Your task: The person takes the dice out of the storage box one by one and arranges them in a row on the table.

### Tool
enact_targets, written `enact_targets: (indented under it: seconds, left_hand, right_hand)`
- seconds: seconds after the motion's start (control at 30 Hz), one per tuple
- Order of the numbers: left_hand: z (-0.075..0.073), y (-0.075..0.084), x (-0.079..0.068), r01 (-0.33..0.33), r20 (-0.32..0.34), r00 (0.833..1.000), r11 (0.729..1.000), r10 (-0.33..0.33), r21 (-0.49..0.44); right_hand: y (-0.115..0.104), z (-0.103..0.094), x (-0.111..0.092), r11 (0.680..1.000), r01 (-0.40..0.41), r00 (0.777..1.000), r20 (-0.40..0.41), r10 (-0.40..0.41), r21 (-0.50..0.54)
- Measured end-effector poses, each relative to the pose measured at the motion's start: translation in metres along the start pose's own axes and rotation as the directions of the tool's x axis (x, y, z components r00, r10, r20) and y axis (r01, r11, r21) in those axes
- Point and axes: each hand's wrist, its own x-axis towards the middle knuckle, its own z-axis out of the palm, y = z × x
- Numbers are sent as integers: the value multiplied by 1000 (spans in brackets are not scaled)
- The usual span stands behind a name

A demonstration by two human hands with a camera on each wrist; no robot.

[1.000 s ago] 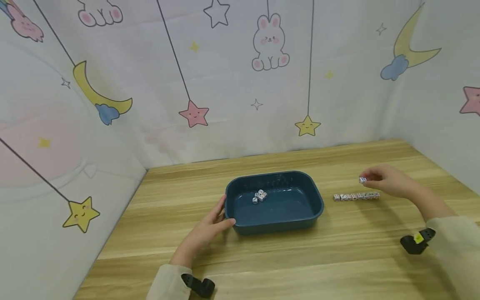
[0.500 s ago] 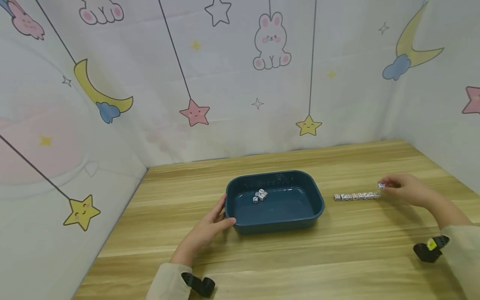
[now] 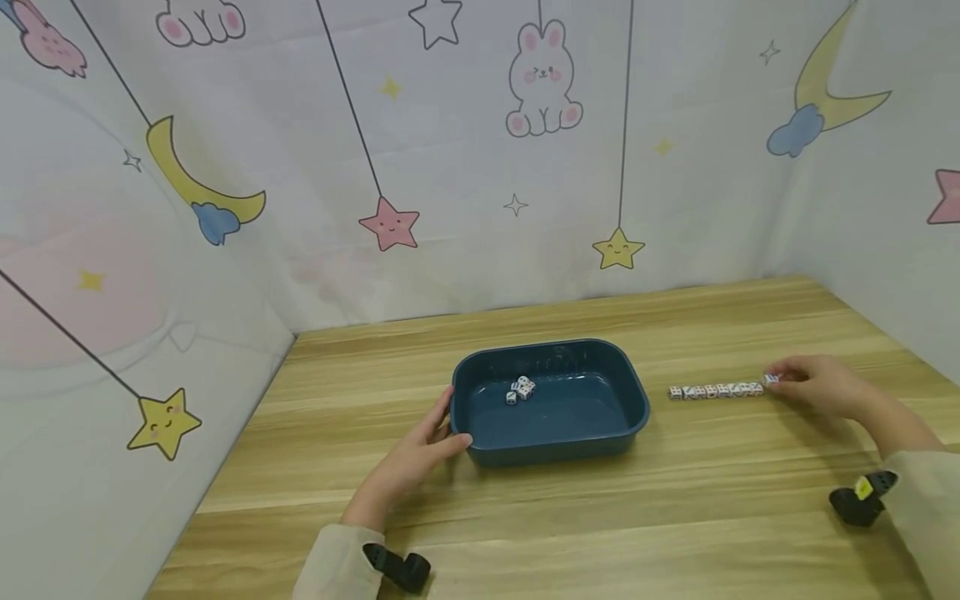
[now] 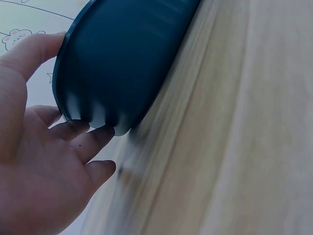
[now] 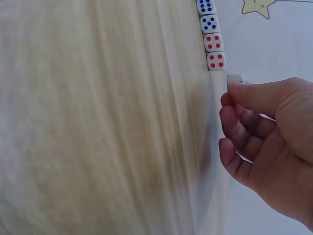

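Right hand (image 3: 821, 388) with 1 die (image 5: 235, 79) beside dice row (image 3: 716, 391)

A tray (image 3: 570, 427) is placed on the bench (image 3: 570, 533), lower centre, dice (image 3: 523, 390) inside; a dice row (image 3: 716, 391) is laid lower right.

white cartoon-print backdrop (image 3: 465, 167), wood-grain tabletop (image 3: 600, 521)

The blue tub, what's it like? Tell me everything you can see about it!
The tub is dark blue-green, rectangular with rounded corners, and smooth and slightly shiny, like plastic. It sits upright on the table, open on top. White dice lie inside, left of its middle. The left hand holds its left end.
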Motion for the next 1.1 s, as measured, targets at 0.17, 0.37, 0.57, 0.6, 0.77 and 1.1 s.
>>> enact_targets:
  seconds: [0.17,0.37,0.57,0.6,0.77,1.1]
  left_hand:
    - [0,1,-1,10,-1,1000,1000,-10,-6]
    - [1,2,-1,11,-2,1000,1000,-11,-10]
    - [1,1,-1,9,1,1000,1000,-9,-16]
    - [1,1,-1,6,0,1000,1000,-6,-16]
    - [1,1,-1,-2,-3,1000,1000,2,-12]
    - [1,0,-1,-7,0,1000,1000,7,-16]
  right_hand:
    - [5,3,1,1000,-2,1000,3,2,8]
    - [8,5,3,1000,-2,1000,15,2,-3]
    - [6,6,3,1000,11,1000,19,-11,-10]
    - [5,6,3,1000,13,1000,18,-13,-10]
    - [1,6,2,1000,17,1000,24,-16,-12]
    - [-2,3,0,999,-5,998,63,3,36]
